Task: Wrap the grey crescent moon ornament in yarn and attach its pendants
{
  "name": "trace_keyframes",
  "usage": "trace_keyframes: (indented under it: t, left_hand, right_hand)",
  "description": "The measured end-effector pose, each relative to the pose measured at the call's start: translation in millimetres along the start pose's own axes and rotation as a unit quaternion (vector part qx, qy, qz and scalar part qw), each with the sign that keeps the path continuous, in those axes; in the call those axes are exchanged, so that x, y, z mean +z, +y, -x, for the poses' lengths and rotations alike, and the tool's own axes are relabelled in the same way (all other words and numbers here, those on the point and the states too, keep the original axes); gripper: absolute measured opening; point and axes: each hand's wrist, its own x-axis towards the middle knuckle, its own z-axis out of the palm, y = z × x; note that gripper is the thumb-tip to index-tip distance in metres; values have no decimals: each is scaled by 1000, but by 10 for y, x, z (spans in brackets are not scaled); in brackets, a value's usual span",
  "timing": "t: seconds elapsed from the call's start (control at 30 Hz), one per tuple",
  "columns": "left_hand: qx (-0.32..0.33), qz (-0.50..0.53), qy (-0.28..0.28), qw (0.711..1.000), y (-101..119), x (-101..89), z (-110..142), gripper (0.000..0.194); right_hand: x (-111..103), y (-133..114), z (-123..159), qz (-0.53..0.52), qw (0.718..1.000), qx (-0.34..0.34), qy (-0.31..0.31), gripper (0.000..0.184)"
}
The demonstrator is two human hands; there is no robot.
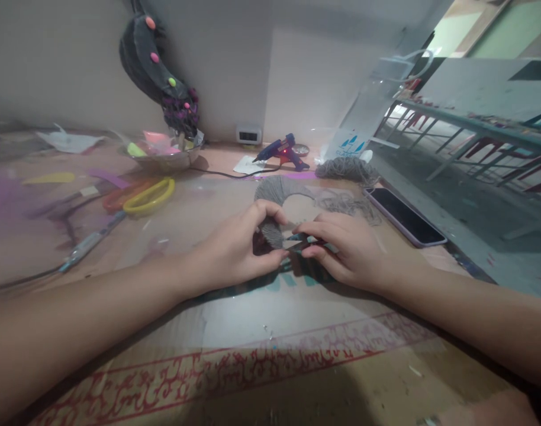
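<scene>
A curved shape wrapped in grey yarn [270,190], like a crescent or an open ring, lies in front of me. My left hand [248,242] is closed on its near end, with thumb and fingers curled round the wrapped yarn. Opposite it, my right hand [341,245] pinches a small dark tool [302,240] with a pale, shiny, pointed tip. That tip is at the end of the yarn wrap; whether it is scissors or pliers I cannot tell. Loose grey yarn [348,204] trails behind my right hand.
A purple phone [406,216] lies at the right edge. A blue glue gun [283,152] stands at the back near a grey yarn bundle [348,170]. Yellow-handled scissors [149,197] and a bowl [166,161] are left. A decorated dark crescent [144,59] rises behind the bowl.
</scene>
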Motion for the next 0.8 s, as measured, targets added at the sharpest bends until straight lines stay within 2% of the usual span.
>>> trace_keyframes:
  t: [0.1, 0.27, 0.37, 0.67, 0.8]
  left_hand:
    - [-5, 8, -3, 1000, 9, -4, 5, 37]
    - [2, 10, -6, 1000, 14, -1, 10, 54]
    - [8, 6, -4, 1000, 3, 12, 15, 54]
    - [21, 4, -8, 1000, 2, 3, 24, 51]
    - [35, -19, -11, 999, -1, 3, 36, 51]
  right_hand:
    - [-2, -4, -6, 4, 1000, 10, -3, 31]
    - [-54, -12, -33, 16, 999, 22, -25, 34]
    - [-83, -9, -46, 20, 999, 26, -37, 34]
    - [-68, -22, -43, 21, 999, 14, -22, 33]
    - [-106, -51, -57, 34, 999, 14, -40, 35]
